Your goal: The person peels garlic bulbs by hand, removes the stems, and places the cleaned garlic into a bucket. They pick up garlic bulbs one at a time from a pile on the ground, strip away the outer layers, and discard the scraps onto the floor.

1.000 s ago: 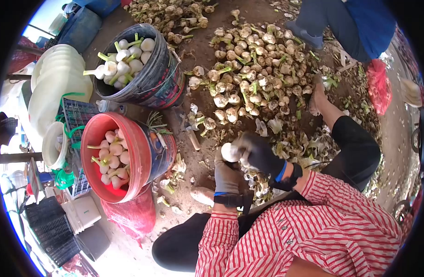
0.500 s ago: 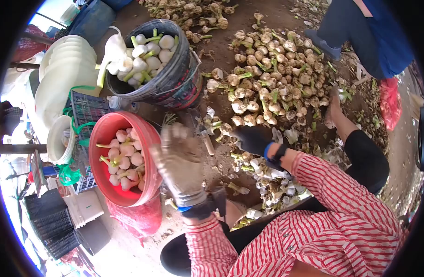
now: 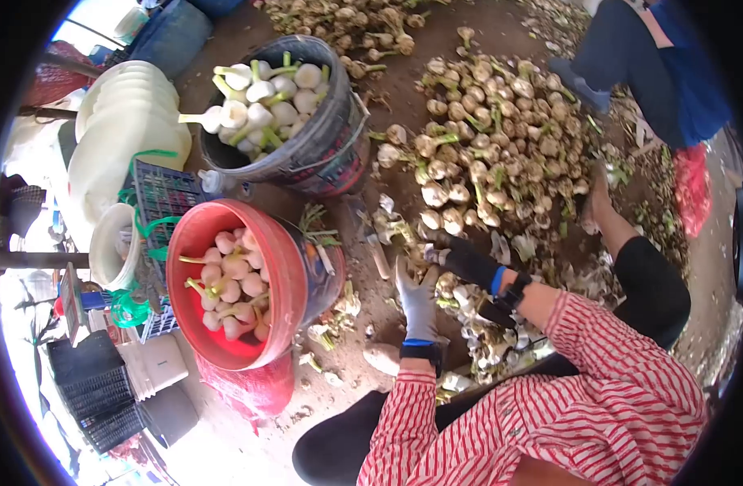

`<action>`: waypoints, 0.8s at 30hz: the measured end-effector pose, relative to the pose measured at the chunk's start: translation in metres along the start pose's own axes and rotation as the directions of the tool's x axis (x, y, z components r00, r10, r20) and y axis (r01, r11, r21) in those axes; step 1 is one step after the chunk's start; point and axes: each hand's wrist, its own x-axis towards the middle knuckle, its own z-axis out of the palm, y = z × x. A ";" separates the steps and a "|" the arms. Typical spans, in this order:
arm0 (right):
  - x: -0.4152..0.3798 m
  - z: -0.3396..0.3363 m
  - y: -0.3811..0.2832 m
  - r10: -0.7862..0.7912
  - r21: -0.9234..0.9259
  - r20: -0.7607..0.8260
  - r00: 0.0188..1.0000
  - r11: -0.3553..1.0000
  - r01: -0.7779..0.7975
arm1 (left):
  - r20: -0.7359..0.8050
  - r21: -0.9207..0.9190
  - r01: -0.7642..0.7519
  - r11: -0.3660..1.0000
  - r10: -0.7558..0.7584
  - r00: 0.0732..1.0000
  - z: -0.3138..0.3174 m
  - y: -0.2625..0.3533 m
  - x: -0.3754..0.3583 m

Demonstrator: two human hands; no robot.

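My left hand (image 3: pixel 417 304), in a pale glove, is low over the ground with its thumb and fingers apart and nothing visible in them. Close by on the right, my right hand (image 3: pixel 472 266), in a dark glove, has its fingers closed around a soiled garlic bulb (image 3: pixel 421 250), which they partly hide. Beyond both hands spreads a heap of unpeeled garlic bulbs (image 3: pixel 501 138) with cut green stems. Trimmed white bulbs (image 3: pixel 262 101) fill a black bucket (image 3: pixel 339 154). Pinkish-white bulbs (image 3: pixel 232 271) lie in a red-rimmed bucket (image 3: pixel 185 324).
A short wooden handle (image 3: pixel 378 257) lies left of my hands. Peeled skins (image 3: pixel 489 348) cover the ground beneath my right arm. Crates (image 3: pixel 165 190) and pale basins (image 3: pixel 116 154) stand at left. Another person's leg (image 3: pixel 630 65) is at upper right.
My left hand has moved from beside the red-rimmed bucket rightward to my right hand. A blurred white bulb over the black bucket now rests among the others. The view has shifted slightly.
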 end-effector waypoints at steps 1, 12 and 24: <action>-0.034 -0.003 -0.057 0.048 -0.275 0.100 0.994 0.961 -0.018 | -0.028 -0.104 -0.006 0.995 0.003 1.000 0.010 0.021 -0.005; -0.076 -0.039 -0.102 -0.372 -0.697 0.209 0.904 0.592 0.404 | 0.212 0.246 -0.202 0.948 0.150 0.966 0.032 0.106 -0.053; -0.096 -0.051 -0.092 -0.299 -0.163 0.275 0.914 0.922 0.350 | 0.242 0.381 -0.238 0.893 0.152 0.958 0.020 0.119 -0.085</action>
